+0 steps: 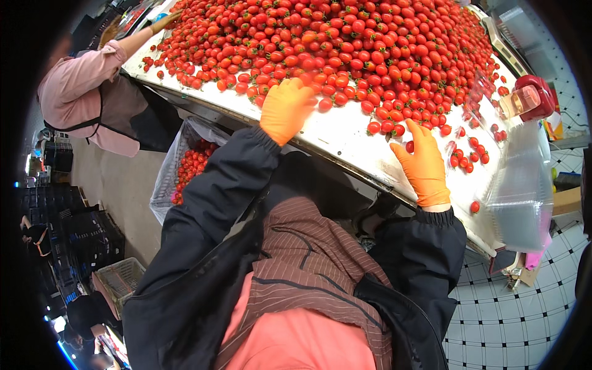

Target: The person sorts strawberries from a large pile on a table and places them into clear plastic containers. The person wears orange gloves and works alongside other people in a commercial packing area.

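A large heap of red cherry tomatoes [370, 46] covers much of the white table [333, 134]. My left hand [286, 108], in an orange glove, is at the heap's near edge; its fingers are blurred, and whether they hold a tomato cannot be told. Further right, my right hand [423, 164], gloved alike, is over the table with thumb and index finger apart. A single tomato [410, 146] lies between that thumb and finger, apparently not gripped. Beside this hand, several tomatoes [469, 155] sit in or by a clear plastic container whose outline is hard to see.
Stacked clear plastic containers [522, 185] stand at the table's right edge, near a red device [536, 99]. Below the table's left side, a plastic-lined bin [169, 157] holds tomatoes. A person in pink [83, 88] works at the left. A crate [120, 280] rests on the floor.
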Action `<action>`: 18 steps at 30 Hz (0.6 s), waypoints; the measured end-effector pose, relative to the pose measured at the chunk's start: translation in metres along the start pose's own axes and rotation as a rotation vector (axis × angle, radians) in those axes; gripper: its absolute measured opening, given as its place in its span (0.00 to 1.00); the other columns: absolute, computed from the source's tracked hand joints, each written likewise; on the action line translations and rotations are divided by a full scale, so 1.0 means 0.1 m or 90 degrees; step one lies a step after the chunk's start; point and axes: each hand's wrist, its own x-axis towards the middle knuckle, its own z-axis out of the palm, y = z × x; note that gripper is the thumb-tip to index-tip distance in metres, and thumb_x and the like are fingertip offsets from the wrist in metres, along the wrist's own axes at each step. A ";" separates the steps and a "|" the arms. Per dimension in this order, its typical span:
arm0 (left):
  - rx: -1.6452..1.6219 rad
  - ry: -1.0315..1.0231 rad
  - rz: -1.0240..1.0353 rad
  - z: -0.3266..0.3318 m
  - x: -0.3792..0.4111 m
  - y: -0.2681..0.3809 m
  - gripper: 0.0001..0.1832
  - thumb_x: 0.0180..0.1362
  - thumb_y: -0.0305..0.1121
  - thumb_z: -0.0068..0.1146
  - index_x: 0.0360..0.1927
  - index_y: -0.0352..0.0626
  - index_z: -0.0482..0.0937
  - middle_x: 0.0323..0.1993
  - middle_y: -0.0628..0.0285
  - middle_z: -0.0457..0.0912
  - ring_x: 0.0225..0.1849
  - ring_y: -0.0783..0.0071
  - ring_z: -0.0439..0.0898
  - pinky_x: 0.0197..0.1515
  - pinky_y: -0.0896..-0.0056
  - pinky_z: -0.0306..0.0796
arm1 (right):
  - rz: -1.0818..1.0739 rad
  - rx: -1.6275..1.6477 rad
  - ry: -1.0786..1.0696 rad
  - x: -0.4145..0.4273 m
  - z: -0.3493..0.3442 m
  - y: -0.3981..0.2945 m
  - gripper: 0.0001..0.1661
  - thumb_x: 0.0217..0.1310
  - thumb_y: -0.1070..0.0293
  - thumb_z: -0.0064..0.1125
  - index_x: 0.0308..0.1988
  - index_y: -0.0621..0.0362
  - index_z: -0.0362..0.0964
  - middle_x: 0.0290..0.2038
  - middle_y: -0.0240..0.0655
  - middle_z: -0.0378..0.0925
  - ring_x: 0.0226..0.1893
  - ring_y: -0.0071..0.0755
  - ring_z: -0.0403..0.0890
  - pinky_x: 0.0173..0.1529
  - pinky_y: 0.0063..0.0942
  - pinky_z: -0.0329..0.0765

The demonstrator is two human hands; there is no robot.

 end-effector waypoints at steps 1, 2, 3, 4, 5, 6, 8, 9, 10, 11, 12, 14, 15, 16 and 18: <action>-0.063 0.019 -0.014 -0.10 -0.07 0.02 0.16 0.45 0.26 0.68 0.40 0.43 0.81 0.34 0.58 0.77 0.41 0.57 0.77 0.42 0.59 0.70 | -0.002 -0.001 0.004 -0.01 0.02 0.01 0.36 0.52 0.62 0.69 0.59 0.61 0.68 0.53 0.44 0.74 0.51 0.50 0.74 0.55 0.40 0.73; -0.125 0.038 -0.029 -0.21 -0.15 0.05 0.16 0.45 0.25 0.68 0.40 0.42 0.81 0.33 0.58 0.78 0.40 0.57 0.77 0.42 0.59 0.70 | 0.001 0.000 0.005 -0.02 0.03 0.02 0.36 0.52 0.62 0.69 0.59 0.61 0.68 0.53 0.44 0.74 0.50 0.50 0.74 0.54 0.40 0.73; -0.130 0.094 -0.053 -0.38 -0.25 0.10 0.17 0.44 0.21 0.68 0.40 0.41 0.80 0.32 0.58 0.78 0.38 0.57 0.78 0.42 0.61 0.70 | 0.004 0.000 0.003 -0.04 0.03 0.03 0.36 0.52 0.62 0.69 0.59 0.61 0.68 0.52 0.44 0.74 0.50 0.49 0.74 0.54 0.40 0.73; -0.113 0.101 -0.081 -0.58 -0.35 0.06 0.17 0.45 0.21 0.67 0.41 0.41 0.80 0.33 0.57 0.78 0.37 0.57 0.78 0.42 0.62 0.70 | 0.004 0.003 0.002 -0.05 0.01 0.03 0.36 0.52 0.62 0.69 0.59 0.61 0.68 0.52 0.43 0.74 0.49 0.49 0.75 0.53 0.40 0.74; -0.031 0.096 -0.099 -0.75 -0.52 -0.07 0.16 0.45 0.21 0.67 0.40 0.40 0.80 0.32 0.57 0.78 0.36 0.57 0.78 0.41 0.62 0.71 | -0.002 -0.004 0.007 -0.05 -0.02 0.00 0.35 0.52 0.62 0.69 0.59 0.61 0.68 0.51 0.43 0.74 0.49 0.48 0.75 0.53 0.40 0.74; -0.002 0.107 -0.139 -0.87 -0.72 -0.27 0.15 0.46 0.21 0.66 0.39 0.40 0.79 0.32 0.56 0.77 0.36 0.56 0.78 0.41 0.61 0.71 | -0.006 -0.009 0.011 -0.06 -0.07 -0.04 0.35 0.52 0.62 0.69 0.59 0.61 0.68 0.51 0.43 0.74 0.48 0.48 0.75 0.52 0.40 0.74; 0.124 0.066 -0.197 -1.07 -1.22 -0.79 0.15 0.47 0.22 0.66 0.39 0.40 0.79 0.33 0.56 0.76 0.36 0.57 0.79 0.41 0.62 0.72 | -0.020 -0.016 0.025 -0.05 -0.09 -0.06 0.35 0.52 0.62 0.69 0.58 0.61 0.68 0.49 0.41 0.75 0.45 0.47 0.76 0.50 0.39 0.74; 0.198 0.019 -0.243 -1.09 -1.49 -1.12 0.15 0.46 0.27 0.68 0.38 0.42 0.78 0.34 0.54 0.76 0.38 0.53 0.77 0.41 0.57 0.71 | -0.032 -0.025 0.039 -0.04 -0.08 -0.02 0.35 0.52 0.62 0.69 0.58 0.61 0.68 0.49 0.41 0.75 0.46 0.47 0.76 0.50 0.39 0.74; 0.233 0.050 -0.264 -1.10 -1.65 -1.28 0.15 0.47 0.28 0.68 0.39 0.41 0.78 0.35 0.54 0.76 0.39 0.53 0.77 0.42 0.57 0.72 | -0.047 -0.033 0.051 -0.03 -0.05 0.02 0.35 0.52 0.62 0.69 0.58 0.61 0.69 0.49 0.42 0.75 0.46 0.47 0.76 0.50 0.39 0.74; 0.265 0.081 -0.281 -1.09 -1.69 -1.36 0.15 0.48 0.28 0.68 0.40 0.40 0.78 0.35 0.53 0.76 0.40 0.52 0.77 0.43 0.58 0.72 | -0.058 -0.044 0.066 -0.03 -0.03 0.04 0.34 0.53 0.62 0.69 0.58 0.61 0.69 0.49 0.42 0.75 0.46 0.47 0.76 0.51 0.39 0.74; 0.159 0.114 -0.282 -1.07 -1.54 -1.27 0.15 0.49 0.28 0.68 0.40 0.38 0.79 0.37 0.52 0.77 0.40 0.52 0.78 0.45 0.59 0.73 | -0.037 -0.034 0.055 -0.03 -0.06 0.00 0.34 0.53 0.62 0.68 0.58 0.61 0.69 0.49 0.42 0.75 0.47 0.47 0.75 0.51 0.40 0.74; -0.050 0.172 -0.250 -0.90 -1.09 -0.91 0.13 0.49 0.27 0.67 0.39 0.37 0.79 0.37 0.51 0.78 0.39 0.53 0.79 0.45 0.60 0.73 | -0.029 -0.006 0.046 -0.03 -0.02 0.02 0.34 0.53 0.62 0.68 0.58 0.61 0.69 0.50 0.43 0.75 0.47 0.47 0.75 0.51 0.40 0.74; -0.018 0.134 -0.175 -0.83 -0.85 -0.72 0.13 0.49 0.27 0.67 0.38 0.36 0.80 0.36 0.52 0.79 0.39 0.52 0.79 0.44 0.60 0.72 | -0.027 0.009 0.045 -0.01 0.00 0.04 0.34 0.53 0.62 0.68 0.58 0.61 0.69 0.50 0.43 0.75 0.48 0.47 0.75 0.51 0.40 0.74; -0.038 0.120 -0.121 -0.72 -0.61 -0.54 0.12 0.48 0.27 0.68 0.37 0.38 0.80 0.35 0.53 0.79 0.40 0.52 0.79 0.44 0.59 0.72 | -0.028 0.013 0.043 -0.01 0.00 0.04 0.33 0.54 0.61 0.68 0.58 0.62 0.69 0.50 0.43 0.75 0.46 0.47 0.75 0.51 0.39 0.74; -0.035 0.114 -0.058 -0.42 -0.20 -0.22 0.16 0.46 0.30 0.72 0.39 0.39 0.83 0.35 0.56 0.80 0.38 0.55 0.79 0.41 0.61 0.73 | -0.016 0.029 0.035 0.00 -0.02 0.02 0.33 0.53 0.61 0.68 0.58 0.62 0.69 0.49 0.43 0.75 0.44 0.46 0.76 0.50 0.39 0.74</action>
